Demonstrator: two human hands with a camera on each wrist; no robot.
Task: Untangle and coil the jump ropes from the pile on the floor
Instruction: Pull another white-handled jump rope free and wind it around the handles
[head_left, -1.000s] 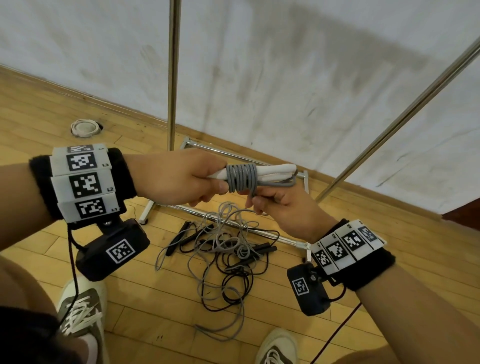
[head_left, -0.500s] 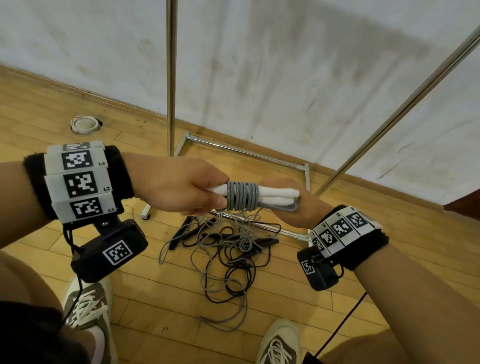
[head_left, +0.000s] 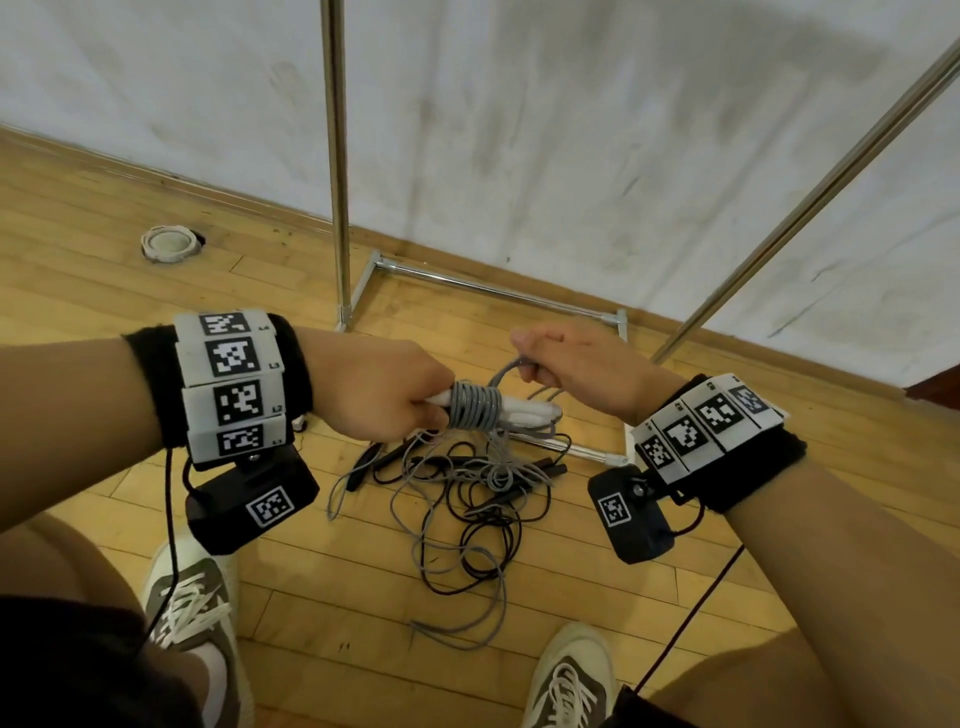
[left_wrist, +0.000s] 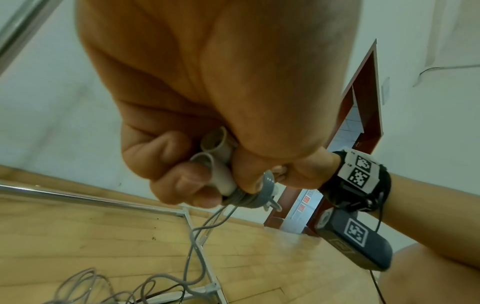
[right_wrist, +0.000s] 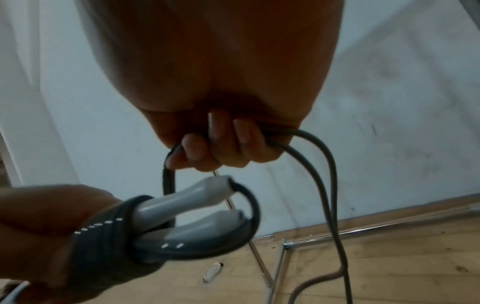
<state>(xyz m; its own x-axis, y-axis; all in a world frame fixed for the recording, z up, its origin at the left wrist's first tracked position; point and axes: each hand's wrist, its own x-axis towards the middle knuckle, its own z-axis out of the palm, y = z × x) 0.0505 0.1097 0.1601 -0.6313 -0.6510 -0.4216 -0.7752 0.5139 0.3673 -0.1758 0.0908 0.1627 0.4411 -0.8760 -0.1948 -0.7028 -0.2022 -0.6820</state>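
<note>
1. The left hand (head_left: 382, 392) is closed in a fist around one end of two white handles (head_left: 524, 413), held side by side and roughly level above the floor (head_left: 623, 597). In the left wrist view the handles' open ends poke out between the curled fingers (left_wrist: 179, 179).

2. A grey rope (head_left: 474, 405) is wound in tight turns around the middle of the handles, the coil sitting right against the left knuckles.

3. The right hand (head_left: 576, 366) is just beyond and above the free ends of the handles, close to the left hand. Its fingers (right_wrist: 205, 148) are curled round the grey rope, which leaves the coil, loops up into the fist and comes out the other side.

4. From the right hand two strands of the rope drop toward the floor — the right wrist view shows them hanging past the handles.

5. The pile (head_left: 467, 499) lies on the floor directly below both hands: loose grey rope tangled with black rope (head_left: 488, 551) and black handles. It sits between the person's shoes (head_left: 192, 592) and the rack (head_left: 498, 293).

6. The rack's base bars rest on the floor by the wall (head_left: 571, 130), and its poles rise behind the hands — one upright, one slanting at right.

7. A round white fitting (head_left: 169, 242) sits in the floor, well left of the pile.
</note>
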